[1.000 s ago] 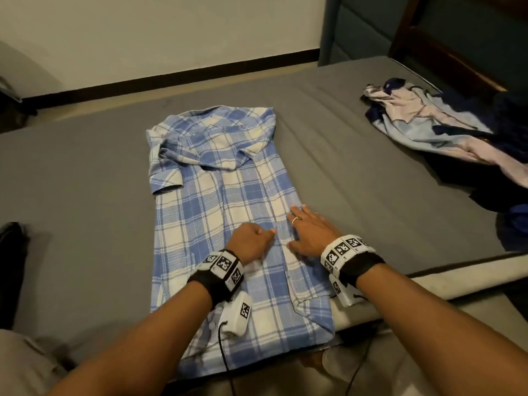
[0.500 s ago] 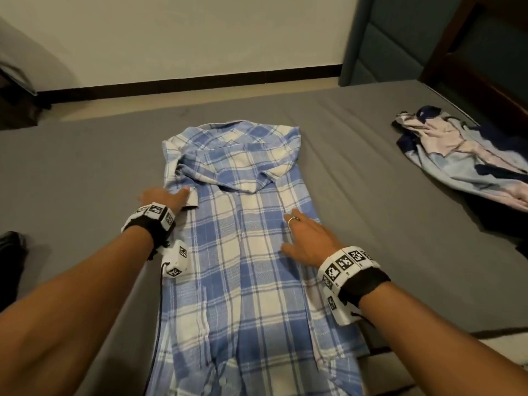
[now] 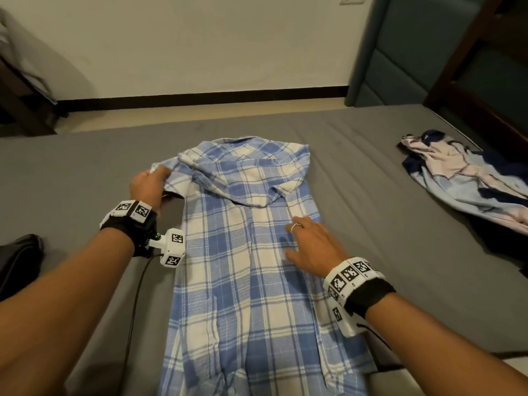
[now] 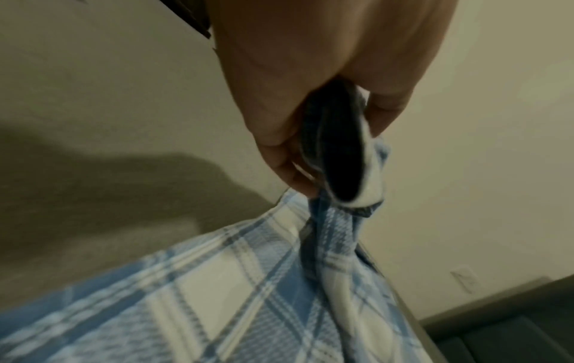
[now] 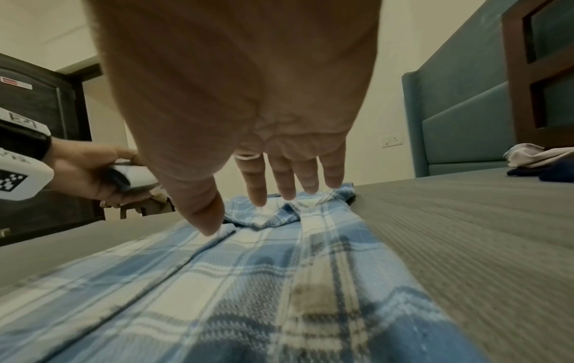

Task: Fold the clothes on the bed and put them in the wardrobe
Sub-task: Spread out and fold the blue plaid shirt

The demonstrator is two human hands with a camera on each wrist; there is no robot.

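Note:
A blue and white plaid shirt (image 3: 248, 258) lies lengthwise on the grey bed (image 3: 371, 195), collar end far from me, its right side folded inward. My left hand (image 3: 148, 184) pinches the shirt's left sleeve (image 4: 338, 172) and holds it lifted off the bed at the shirt's upper left. My right hand (image 3: 311, 244) lies flat with straight fingers on the right half of the shirt (image 5: 279, 258), pressing it down. In the right wrist view the left hand (image 5: 93, 172) shows at the left, gripping the sleeve end.
A heap of unfolded clothes (image 3: 468, 178), pale pink, light blue and navy, lies at the bed's far right. A teal padded headboard (image 3: 400, 52) and dark wood frame stand behind it. A dark bag (image 3: 20, 258) sits at the bed's left edge. White wall beyond.
My left hand went from the shirt's middle out to its left sleeve, took hold of it and lifted it. My right hand slid up the shirt's right side, still flat.

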